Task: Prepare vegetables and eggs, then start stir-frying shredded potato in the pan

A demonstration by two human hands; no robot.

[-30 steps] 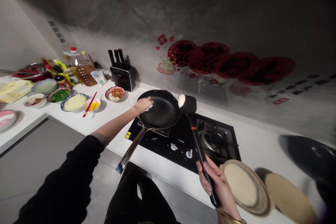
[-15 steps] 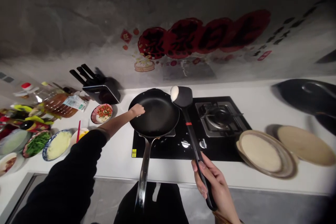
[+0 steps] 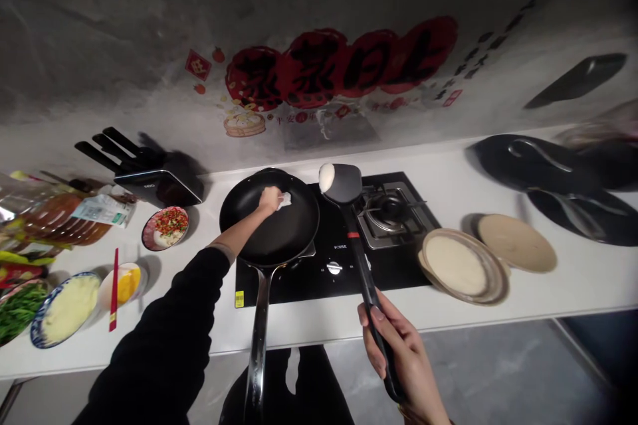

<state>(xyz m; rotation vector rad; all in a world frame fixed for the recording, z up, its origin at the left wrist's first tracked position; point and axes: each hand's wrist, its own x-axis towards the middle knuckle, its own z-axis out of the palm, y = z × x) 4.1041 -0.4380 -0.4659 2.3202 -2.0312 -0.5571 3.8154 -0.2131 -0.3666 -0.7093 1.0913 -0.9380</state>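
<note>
You are facing a mottled grey plaster wall (image 3: 124, 26) bearing round red paper decorations with black characters (image 3: 339, 60). A long white countertop (image 3: 448, 166) is running along it under dim light, and a grey speckled floor (image 3: 488, 372) is showing below its front edge.

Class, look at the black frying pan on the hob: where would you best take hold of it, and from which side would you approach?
Grip the frying pan by its long metal handle, near its free end, coming from the counter's front edge. The handle juts straight out past the counter towards the person, well clear of the burner, while the left hand is busy inside the bowl with a white wad.
</note>
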